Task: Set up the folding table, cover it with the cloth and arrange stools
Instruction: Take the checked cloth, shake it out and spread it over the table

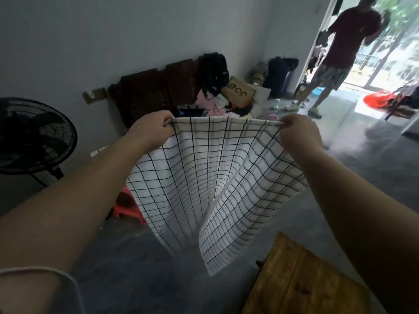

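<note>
**Checked cloth held up by 2 corners, table waiting below**

The person stands with both arms out. The left hand (151, 130) pinches the top left corner of the cloth (204, 177); the right hand (299, 132) pinches the top right corner. Fingers of both are curled tight on the hem. The top edge is pulled near taut between them, the rest hangs free above the floor (136, 268).

Handling, as a judgement: the cloth looks thin, light and fully limp. It drapes in a deep central fold and the lower right part curls forward, so it has no stiffness to hold shape. Not fragile, not slippery by the look of it. The corner grip suits it; gripping mid-edge would let the corners droop and bunch.

The wooden table (301, 282) shows at lower right, near the person, still bare. A red stool (127, 207) sits on the floor behind the cloth's left side, partly hidden.

Elsewhere: a black fan (34, 137) at left, a clothes pile (215, 103) by the wall, another person (340, 48) near the doorway.
</note>
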Motion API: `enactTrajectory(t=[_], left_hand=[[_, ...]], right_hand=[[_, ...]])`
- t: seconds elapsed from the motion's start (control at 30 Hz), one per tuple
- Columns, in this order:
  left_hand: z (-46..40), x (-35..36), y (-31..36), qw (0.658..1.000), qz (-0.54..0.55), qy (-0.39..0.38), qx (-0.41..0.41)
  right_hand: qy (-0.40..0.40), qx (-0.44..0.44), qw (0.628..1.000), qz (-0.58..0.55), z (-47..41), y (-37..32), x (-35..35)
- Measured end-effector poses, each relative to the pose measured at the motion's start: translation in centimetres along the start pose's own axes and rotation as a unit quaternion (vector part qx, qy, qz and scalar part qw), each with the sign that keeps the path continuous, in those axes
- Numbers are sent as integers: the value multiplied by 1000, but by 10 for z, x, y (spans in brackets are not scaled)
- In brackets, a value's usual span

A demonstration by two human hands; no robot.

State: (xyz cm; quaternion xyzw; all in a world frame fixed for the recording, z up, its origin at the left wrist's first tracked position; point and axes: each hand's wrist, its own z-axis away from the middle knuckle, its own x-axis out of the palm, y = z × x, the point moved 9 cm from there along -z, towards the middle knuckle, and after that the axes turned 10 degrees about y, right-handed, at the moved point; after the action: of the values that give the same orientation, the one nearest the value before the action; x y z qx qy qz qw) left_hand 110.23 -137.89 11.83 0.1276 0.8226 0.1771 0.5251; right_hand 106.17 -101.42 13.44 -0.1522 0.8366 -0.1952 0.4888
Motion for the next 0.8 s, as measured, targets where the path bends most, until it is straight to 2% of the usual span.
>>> enactTrajectory(t=[0.23,0.43,0.53,0.8], left_hand=[[-40,-55,66,989,-15,114,93],[-65,-68,123,976,-10,159,148],[-70,-59,152,972,3,158,173],[-85,35,231,970,83,85,211]], right_hand=[[158,-85,980,84,-34,-23,-90],[201,-79,973,81,-51,-5,-142],[224,-71,967,97,-50,19,-163],[198,-3,969,148,-41,132,-185]])
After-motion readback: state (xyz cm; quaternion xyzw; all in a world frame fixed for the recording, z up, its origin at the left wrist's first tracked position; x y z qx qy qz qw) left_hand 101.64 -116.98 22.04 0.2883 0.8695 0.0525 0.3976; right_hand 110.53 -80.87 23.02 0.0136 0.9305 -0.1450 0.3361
